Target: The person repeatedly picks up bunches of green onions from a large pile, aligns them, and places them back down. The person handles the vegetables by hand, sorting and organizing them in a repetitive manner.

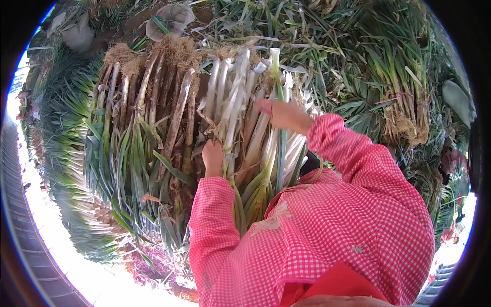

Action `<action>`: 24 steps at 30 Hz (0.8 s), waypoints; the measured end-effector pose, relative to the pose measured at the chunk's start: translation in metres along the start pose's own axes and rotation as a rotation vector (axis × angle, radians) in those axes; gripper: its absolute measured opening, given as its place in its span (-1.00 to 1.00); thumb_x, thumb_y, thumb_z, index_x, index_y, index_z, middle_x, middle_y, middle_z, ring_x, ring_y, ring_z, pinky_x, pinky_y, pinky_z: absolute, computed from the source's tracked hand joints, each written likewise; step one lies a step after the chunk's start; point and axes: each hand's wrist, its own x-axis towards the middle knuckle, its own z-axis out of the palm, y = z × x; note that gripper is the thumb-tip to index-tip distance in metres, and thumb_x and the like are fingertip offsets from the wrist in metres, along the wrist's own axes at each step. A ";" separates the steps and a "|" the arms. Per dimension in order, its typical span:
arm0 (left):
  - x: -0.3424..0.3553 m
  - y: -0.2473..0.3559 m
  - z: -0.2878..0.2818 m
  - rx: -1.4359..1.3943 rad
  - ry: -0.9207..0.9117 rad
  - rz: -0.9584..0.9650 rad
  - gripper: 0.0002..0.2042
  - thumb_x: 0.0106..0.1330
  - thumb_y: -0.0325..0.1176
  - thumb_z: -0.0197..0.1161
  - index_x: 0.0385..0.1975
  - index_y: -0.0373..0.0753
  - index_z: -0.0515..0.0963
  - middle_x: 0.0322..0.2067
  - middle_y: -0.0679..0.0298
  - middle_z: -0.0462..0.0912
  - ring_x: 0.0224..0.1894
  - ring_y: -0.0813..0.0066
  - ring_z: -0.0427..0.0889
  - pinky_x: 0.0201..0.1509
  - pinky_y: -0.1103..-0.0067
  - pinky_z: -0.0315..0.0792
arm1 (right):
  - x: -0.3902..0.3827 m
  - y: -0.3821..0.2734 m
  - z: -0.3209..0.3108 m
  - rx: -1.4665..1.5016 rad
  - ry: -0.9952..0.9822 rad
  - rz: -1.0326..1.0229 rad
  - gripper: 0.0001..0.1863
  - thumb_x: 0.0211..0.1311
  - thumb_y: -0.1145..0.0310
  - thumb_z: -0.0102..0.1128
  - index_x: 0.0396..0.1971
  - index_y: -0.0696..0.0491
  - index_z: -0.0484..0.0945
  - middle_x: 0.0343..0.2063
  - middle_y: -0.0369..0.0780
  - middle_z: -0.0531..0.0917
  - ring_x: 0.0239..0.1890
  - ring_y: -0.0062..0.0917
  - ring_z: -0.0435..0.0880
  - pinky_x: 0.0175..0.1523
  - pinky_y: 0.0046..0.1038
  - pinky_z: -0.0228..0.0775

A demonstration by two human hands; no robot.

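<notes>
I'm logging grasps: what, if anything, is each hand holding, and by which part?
Cannot be told: left hand at pale stalks, right hand over them, grips unclear.

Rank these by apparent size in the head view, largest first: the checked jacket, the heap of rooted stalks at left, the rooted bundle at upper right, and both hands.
1. Checked jacket
2. Heap of rooted stalks
3. Rooted bundle
4. Left hand and right hand: too alike to rank; the right is blurred.

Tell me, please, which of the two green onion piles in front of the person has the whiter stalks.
The pile on the right: its stalks are mostly white, whereas the pile on the left has browner stalks and shaggier roots.
</notes>
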 end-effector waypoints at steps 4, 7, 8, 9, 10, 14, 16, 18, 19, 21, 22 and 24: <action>-0.006 0.013 -0.006 -0.030 -0.010 -0.036 -0.60 0.27 -0.21 0.12 -0.04 -0.40 0.46 -0.09 -0.14 0.57 0.00 -0.11 0.52 0.06 0.23 0.37 | 0.002 0.000 -0.002 -0.206 -0.145 0.081 -0.28 0.13 0.67 -0.11 0.31 -0.22 0.25 0.00 -0.17 0.58 -0.07 -0.32 0.64 0.15 -0.31 0.44; -0.016 0.024 -0.007 0.033 0.032 0.027 -0.46 0.20 -0.22 0.26 0.16 -0.29 0.33 0.00 -0.03 0.50 0.05 -0.03 0.49 0.09 0.23 0.38 | 0.016 0.004 -0.019 -0.095 0.158 0.084 -0.33 0.14 0.67 -0.08 0.29 -0.11 0.27 -0.01 -0.18 0.58 -0.13 -0.36 0.65 0.03 -0.34 0.51; -0.021 0.027 -0.005 0.088 0.086 0.050 -0.43 0.19 -0.22 0.29 0.18 -0.28 0.31 0.02 -0.02 0.48 0.06 -0.02 0.48 0.09 0.23 0.38 | 0.019 0.006 -0.025 0.082 0.168 0.117 -0.35 0.14 0.67 -0.07 0.28 -0.07 0.28 -0.03 -0.17 0.59 -0.15 -0.36 0.66 -0.02 -0.35 0.52; -0.026 0.030 -0.003 0.149 0.110 0.052 -0.40 0.17 -0.22 0.31 0.19 -0.26 0.29 0.03 0.00 0.46 0.07 0.00 0.47 0.09 0.23 0.38 | 0.021 0.007 -0.025 0.053 0.227 0.085 -0.36 0.13 0.66 -0.05 0.26 -0.06 0.29 -0.03 -0.17 0.59 -0.15 -0.36 0.66 -0.04 -0.35 0.53; -0.031 0.032 0.000 0.200 0.131 0.075 -0.34 0.13 -0.24 0.36 0.23 -0.23 0.24 0.09 0.05 0.40 0.12 0.05 0.43 0.11 0.24 0.38 | 0.023 0.009 -0.026 -0.008 0.219 0.063 -0.37 0.13 0.66 -0.03 0.25 -0.05 0.30 -0.04 -0.17 0.59 -0.15 -0.36 0.65 -0.06 -0.35 0.53; -0.037 0.029 0.009 0.521 0.345 0.332 -0.34 0.09 -0.22 0.40 0.19 -0.19 0.27 0.02 0.05 0.45 0.06 0.04 0.48 0.05 0.25 0.42 | 0.038 0.018 -0.024 -0.272 -0.203 0.058 -0.37 0.10 0.65 0.05 0.25 0.00 0.31 0.02 -0.16 0.55 -0.10 -0.32 0.63 -0.09 -0.36 0.56; -0.027 0.021 0.006 0.424 0.101 0.136 -0.34 0.07 -0.18 0.40 0.16 -0.22 0.29 -0.02 0.05 0.50 0.00 0.02 0.54 -0.01 0.23 0.45 | 0.045 0.017 -0.035 -0.276 0.063 0.034 -0.36 0.08 0.65 0.05 0.23 -0.02 0.34 0.07 -0.15 0.52 -0.07 -0.31 0.63 -0.11 -0.34 0.57; -0.010 0.012 -0.003 0.399 -0.086 0.027 -0.40 0.03 -0.09 0.40 0.02 -0.28 0.39 -0.16 0.00 0.61 -0.11 -0.01 0.62 -0.09 0.21 0.48 | 0.048 0.012 -0.050 -0.109 0.167 0.106 -0.41 0.19 0.56 -0.02 0.26 -0.09 0.31 0.09 -0.14 0.51 -0.13 -0.31 0.65 -0.11 -0.36 0.59; -0.003 0.007 -0.010 0.345 -0.114 0.056 -0.42 0.02 -0.08 0.39 -0.01 -0.28 0.42 -0.18 -0.02 0.62 -0.11 -0.01 0.62 -0.08 0.21 0.47 | 0.047 0.010 -0.056 0.001 0.140 0.227 -0.44 0.24 0.51 -0.05 0.27 -0.13 0.30 0.11 -0.13 0.50 -0.16 -0.31 0.66 -0.12 -0.37 0.60; 0.000 0.002 -0.021 0.266 -0.197 0.113 -0.45 0.00 -0.06 0.39 -0.09 -0.30 0.47 -0.23 -0.06 0.64 -0.11 -0.01 0.62 -0.07 0.23 0.47 | 0.038 0.008 -0.057 -0.286 0.171 0.242 -0.46 0.32 0.45 -0.13 0.31 -0.16 0.25 0.05 -0.11 0.54 -0.26 -0.33 0.68 -0.16 -0.41 0.62; -0.006 0.002 -0.025 0.193 -0.161 0.170 -0.51 -0.02 -0.08 0.40 -0.17 -0.29 0.50 -0.29 -0.08 0.65 -0.16 -0.05 0.62 -0.09 0.23 0.45 | 0.027 0.010 -0.052 -0.035 0.095 0.179 -0.44 0.31 0.46 -0.13 0.32 -0.16 0.22 -0.02 -0.09 0.58 -0.29 -0.34 0.68 -0.19 -0.41 0.62; -0.034 0.004 -0.026 0.192 -0.148 0.184 -0.51 -0.02 -0.09 0.40 -0.18 -0.29 0.49 -0.32 -0.07 0.64 -0.18 -0.06 0.62 -0.11 0.22 0.45 | 0.004 0.015 -0.029 0.051 0.018 0.121 -0.42 0.30 0.47 -0.14 0.34 -0.15 0.16 -0.15 -0.05 0.63 -0.34 -0.33 0.67 -0.21 -0.40 0.61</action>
